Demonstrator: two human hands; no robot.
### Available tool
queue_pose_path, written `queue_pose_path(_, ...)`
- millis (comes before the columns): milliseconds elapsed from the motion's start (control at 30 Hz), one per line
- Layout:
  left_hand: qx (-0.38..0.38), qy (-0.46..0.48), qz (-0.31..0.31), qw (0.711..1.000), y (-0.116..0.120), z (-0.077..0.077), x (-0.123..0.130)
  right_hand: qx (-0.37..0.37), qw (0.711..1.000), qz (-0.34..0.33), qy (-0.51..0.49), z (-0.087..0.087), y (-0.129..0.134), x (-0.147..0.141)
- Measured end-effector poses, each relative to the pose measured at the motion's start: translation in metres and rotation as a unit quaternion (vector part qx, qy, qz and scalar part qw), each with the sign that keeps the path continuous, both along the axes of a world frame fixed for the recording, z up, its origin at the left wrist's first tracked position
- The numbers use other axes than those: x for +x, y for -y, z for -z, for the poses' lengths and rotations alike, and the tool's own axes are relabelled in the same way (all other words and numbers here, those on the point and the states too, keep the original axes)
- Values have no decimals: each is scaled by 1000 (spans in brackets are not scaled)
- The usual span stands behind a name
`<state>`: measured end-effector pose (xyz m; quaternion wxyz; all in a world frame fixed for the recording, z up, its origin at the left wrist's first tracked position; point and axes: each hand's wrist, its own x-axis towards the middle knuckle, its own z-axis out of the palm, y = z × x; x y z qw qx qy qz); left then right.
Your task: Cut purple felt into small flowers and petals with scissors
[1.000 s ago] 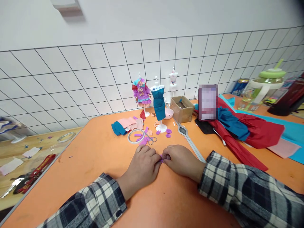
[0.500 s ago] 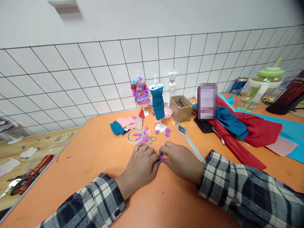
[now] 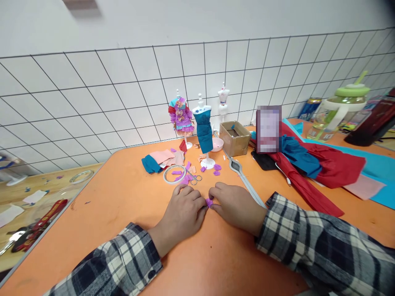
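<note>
A small crumpled purple piece (image 3: 209,202) is pinched between the fingertips of both hands, above the orange table (image 3: 197,263). My left hand (image 3: 185,209) grips its left side and my right hand (image 3: 236,204) its right side. Just beyond the hands lie small scissors (image 3: 195,179), a roll of white tape (image 3: 174,174) and purple scraps (image 3: 217,167). Behind them stands a small white dress form wrapped in teal (image 3: 204,130). Another form wears a purple ruffled dress (image 3: 182,116), and a third, mostly bare white form (image 3: 223,100) is behind.
A cardboard box (image 3: 235,142) and a pink bowl (image 3: 217,144) sit by the forms. Rightward are a propped phone (image 3: 268,129), red cloth (image 3: 339,164), a lidded jug (image 3: 345,107) and a dark bottle (image 3: 367,123). Keys (image 3: 18,236) lie at far left.
My hands have parted slightly at the fingertips, and more of the purple piece shows between them. The whole view has shifted a little.
</note>
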<state>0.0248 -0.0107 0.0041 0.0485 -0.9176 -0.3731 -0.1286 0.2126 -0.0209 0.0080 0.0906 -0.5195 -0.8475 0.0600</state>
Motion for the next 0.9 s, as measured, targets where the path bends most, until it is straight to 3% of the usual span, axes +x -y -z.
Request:
queue_pose_path(233,-2,-1,4,1000,0,0,0,4,999,-7,-44,1,1,2)
queue_pose_path(633,-26,27,-10,999,2,2,0,-24,999,-32,-18,8,-7,-2)
queue_pose_path(900,-31,20,-12,999,1,1,3,-32,996,3,-84,11,-7,-1)
